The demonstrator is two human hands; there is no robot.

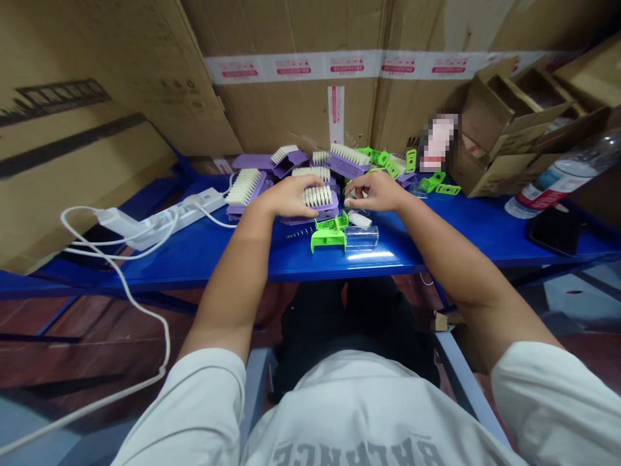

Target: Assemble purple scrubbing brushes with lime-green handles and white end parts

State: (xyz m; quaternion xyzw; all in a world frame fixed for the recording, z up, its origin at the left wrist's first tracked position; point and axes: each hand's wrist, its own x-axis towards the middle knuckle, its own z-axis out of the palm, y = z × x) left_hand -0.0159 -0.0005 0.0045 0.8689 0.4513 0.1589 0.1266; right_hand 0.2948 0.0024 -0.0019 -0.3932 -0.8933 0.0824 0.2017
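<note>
- My left hand [291, 196] lies curved over a purple brush [317, 206], with the fingers on its white bristles. I cannot tell how firm it holds.
- My right hand [373, 191] is just beside it, with the fingers bent down. I cannot tell if they pinch something.
- This brush lies near the middle of a blue metal shelf [194, 262], against a pile of other purple brushes [339, 162].
- Near my hands lie a green plastic part [328, 234], a small white bar [359, 220] and a clear plastic case [361, 238].
- More green plastic parts [388, 160] lie on the far right of the pile.
- On the left is a white power strip [165, 217] with white cables [116, 259].
- On the right are a plastic water bottle [563, 175] and a black phone [555, 226].
- Behind everything stand big cardboard boxes [301, 110].
</note>
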